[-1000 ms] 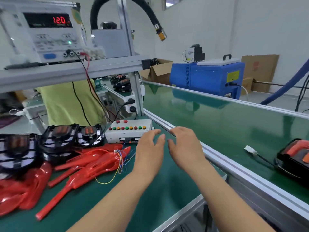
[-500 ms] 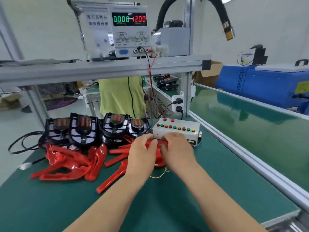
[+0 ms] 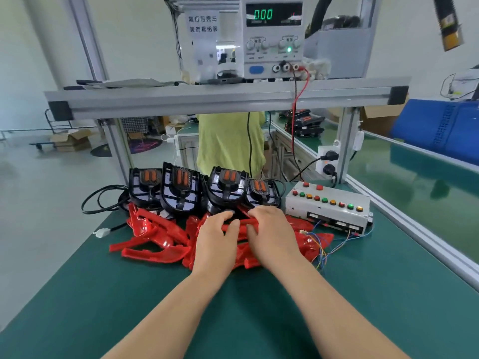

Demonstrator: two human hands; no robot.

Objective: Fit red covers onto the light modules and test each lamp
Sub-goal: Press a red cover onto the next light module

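Several red plastic covers [image 3: 155,237] lie in a heap on the green bench. Behind them stand several black light modules [image 3: 180,190] with orange inserts, leaning in a row. My left hand [image 3: 216,243] and my right hand [image 3: 272,234] rest on the middle of the heap, and both grip the same red cover [image 3: 242,225] at its top edge, fingers curled round it. A white test box [image 3: 328,206] with coloured buttons sits right of the modules, loose coloured wires [image 3: 324,248] trailing from its front.
A power supply [image 3: 273,37] reading 0.00 stands on the aluminium shelf [image 3: 223,98] overhead. A black cable with a white plug [image 3: 102,232] lies at the left. A person in a yellow-green shirt [image 3: 228,143] stands behind the bench. The green conveyor [image 3: 420,182] runs along the right.
The view swung left from the conveyor to the bench. Both hands moved forward onto the red heap and took hold of one cover.
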